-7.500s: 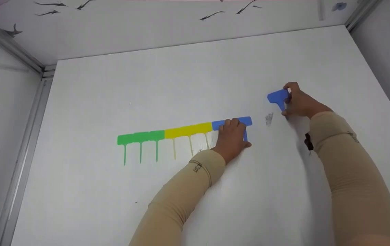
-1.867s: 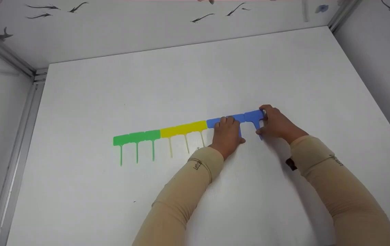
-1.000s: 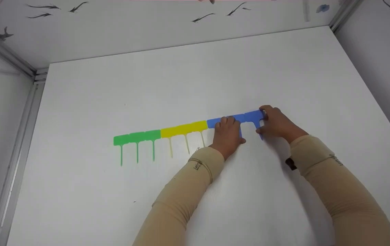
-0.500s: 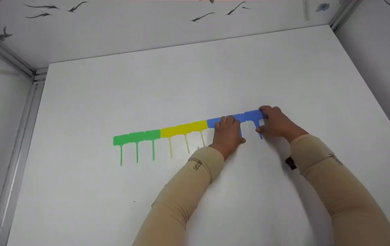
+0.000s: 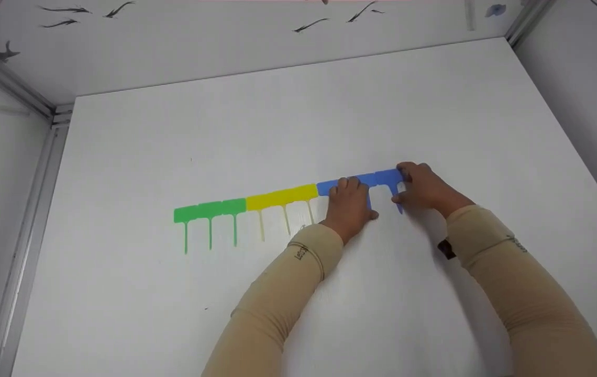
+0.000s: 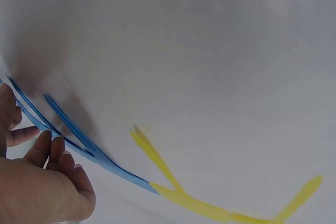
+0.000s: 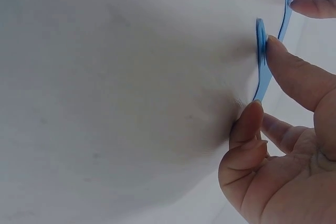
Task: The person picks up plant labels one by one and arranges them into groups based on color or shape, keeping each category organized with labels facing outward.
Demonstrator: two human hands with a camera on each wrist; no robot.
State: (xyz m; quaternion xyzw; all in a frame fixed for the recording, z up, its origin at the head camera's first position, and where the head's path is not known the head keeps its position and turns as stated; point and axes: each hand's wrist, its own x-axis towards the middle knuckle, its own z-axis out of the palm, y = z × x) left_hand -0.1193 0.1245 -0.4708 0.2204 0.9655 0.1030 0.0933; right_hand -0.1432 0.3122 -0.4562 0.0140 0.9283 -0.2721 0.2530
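A row of T-shaped plastic plant labels lies on the white board, heads edge to edge. Green labels (image 5: 209,209) form the left end, yellow labels (image 5: 282,197) the middle, blue ones the right. My left hand (image 5: 348,212) lies over the inner blue labels (image 6: 118,170), bent fingers on their heads and thumb by a stem tip; it partly hides them. At the right end, my right hand (image 5: 424,187) pinches the last blue label (image 5: 386,177), fingers at its head's outer edge and thumb on the stem. That label's head meets its neighbour's.
The white board (image 5: 277,125) fills most of the head view. A wall panel (image 5: 225,31) with dark painted strokes stands along its far edge. Metal rails (image 5: 29,230) run down the left side. Long beige sleeves (image 5: 272,293) cover both forearms.
Since the oldest frame, my right hand has brought the last blue label left and down to the row's end. My left hand has stayed on the blue labels. Lately hardly anything has moved.
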